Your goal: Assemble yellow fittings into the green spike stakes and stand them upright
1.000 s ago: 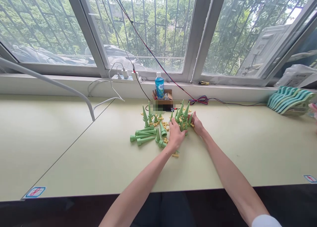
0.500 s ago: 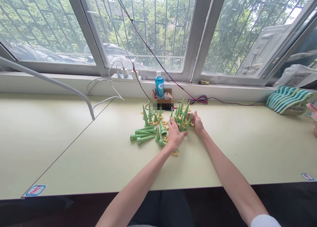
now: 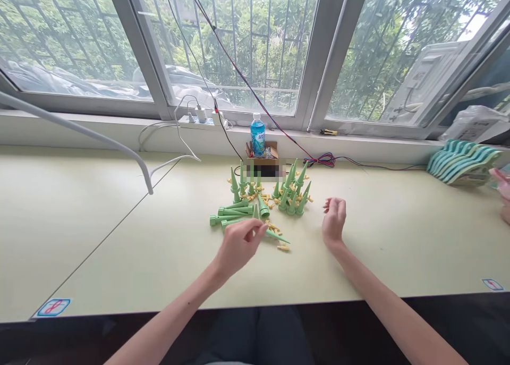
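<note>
My left hand (image 3: 241, 243) is closed in a pinch at the thick end of a green watering spike (image 3: 279, 237), which lies with its thin tip pointing right. The fingers cover that end. Small yellow valves (image 3: 274, 228) lie just beyond the spike, and another yellow valve (image 3: 283, 248) is in front of its tip. My right hand (image 3: 334, 221) is off to the right with loosely bent fingers, and nothing shows in it. Left of it, a cluster of upright green spikes (image 3: 292, 203) carries yellow valves. Several loose green spikes (image 3: 235, 211) lie beyond my left hand.
A blue-liquid bottle (image 3: 257, 136) stands by a small cardboard box (image 3: 271, 148) at the back. Coiled cable (image 3: 321, 160) lies to its right. A white curved tube (image 3: 119, 142) crosses the left side. Teal-and-green hangers (image 3: 462, 160) are stacked at right, near another person's hand (image 3: 505, 208).
My left hand has come away from the upright cluster, toward me and left, onto the lying spike. My right hand has drawn off the cluster, moving right and nearer.
</note>
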{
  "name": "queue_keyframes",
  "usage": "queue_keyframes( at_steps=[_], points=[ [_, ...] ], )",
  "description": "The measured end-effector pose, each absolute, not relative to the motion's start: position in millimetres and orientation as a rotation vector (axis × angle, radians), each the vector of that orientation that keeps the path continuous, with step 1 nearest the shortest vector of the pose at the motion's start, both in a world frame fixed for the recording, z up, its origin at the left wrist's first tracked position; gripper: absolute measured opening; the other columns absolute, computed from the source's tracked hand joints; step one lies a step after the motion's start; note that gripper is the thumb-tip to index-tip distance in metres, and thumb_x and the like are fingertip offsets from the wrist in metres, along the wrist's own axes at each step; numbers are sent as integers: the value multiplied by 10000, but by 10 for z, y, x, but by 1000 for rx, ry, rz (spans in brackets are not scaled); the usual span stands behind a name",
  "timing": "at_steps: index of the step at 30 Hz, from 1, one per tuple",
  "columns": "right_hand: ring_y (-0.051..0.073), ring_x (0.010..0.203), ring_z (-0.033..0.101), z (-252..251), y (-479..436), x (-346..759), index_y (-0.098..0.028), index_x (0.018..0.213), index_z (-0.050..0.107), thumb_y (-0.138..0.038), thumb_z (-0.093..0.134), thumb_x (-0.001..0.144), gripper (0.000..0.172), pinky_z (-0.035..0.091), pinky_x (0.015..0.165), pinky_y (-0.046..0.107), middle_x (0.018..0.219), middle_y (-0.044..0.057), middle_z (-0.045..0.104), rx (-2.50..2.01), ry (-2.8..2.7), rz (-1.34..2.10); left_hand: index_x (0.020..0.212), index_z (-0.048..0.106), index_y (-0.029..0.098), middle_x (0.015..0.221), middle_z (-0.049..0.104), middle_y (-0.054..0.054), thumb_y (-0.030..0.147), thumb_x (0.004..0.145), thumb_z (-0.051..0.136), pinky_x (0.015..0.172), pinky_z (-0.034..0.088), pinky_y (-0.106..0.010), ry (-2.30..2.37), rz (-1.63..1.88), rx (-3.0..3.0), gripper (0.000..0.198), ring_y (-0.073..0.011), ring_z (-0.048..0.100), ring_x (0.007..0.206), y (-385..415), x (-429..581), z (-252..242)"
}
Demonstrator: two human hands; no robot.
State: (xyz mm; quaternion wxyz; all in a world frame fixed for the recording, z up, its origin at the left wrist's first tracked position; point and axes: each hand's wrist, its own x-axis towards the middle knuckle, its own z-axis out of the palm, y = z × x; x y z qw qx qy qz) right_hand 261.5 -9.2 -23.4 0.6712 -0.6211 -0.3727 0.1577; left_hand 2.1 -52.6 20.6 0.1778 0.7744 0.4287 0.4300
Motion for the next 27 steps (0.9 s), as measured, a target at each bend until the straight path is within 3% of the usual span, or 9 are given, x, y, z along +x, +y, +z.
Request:
queue_keyframes(
  at_steps=[6,8,14,21,27],
  points=[
    [176,679,545,-26,-408,2070,-215,777,535,-373,370,983,307,426,653,284,743,30,599,-1289,-1666,427,572,572,159,458,501,38,359,912,533,477,345,-213,1454,1488,2084,396,-73,382,418,-57,-313,353],
    [168,628,547,-8,-332,1932,-208,829,578,-350,360,987,305,416,623,280,764,34,634,-1325,-1855,404,553,547,160,454,479,39,368,910,531,483,336,-216,1442,1510,2095,413,-74,370,424,117,-300,357],
    [197,756,637,-2,-149,1799,-202,900,586,-270,346,996,267,386,621,263,869,46,675,-1628,-2144,116,547,508,174,466,410,41,355,920,493,485,303,-225,1328,1472,2167,416,-86,323,455,280,-211,228],
    [222,838,682,49,-213,1784,-212,1073,583,-399,282,1032,357,409,593,271,1208,88,643,-1827,-2325,59,551,481,188,484,376,46,322,931,466,501,304,-228,1217,1365,2358,404,-96,316,469,179,-256,148],
    [249,882,695,83,-189,1748,-215,1247,541,-447,258,1027,427,465,629,304,1434,115,497,-1849,-2369,24,551,465,192,493,363,46,302,929,465,499,299,-230,1186,1319,2412,394,-100,292,476,169,-251,127]
  ],
)
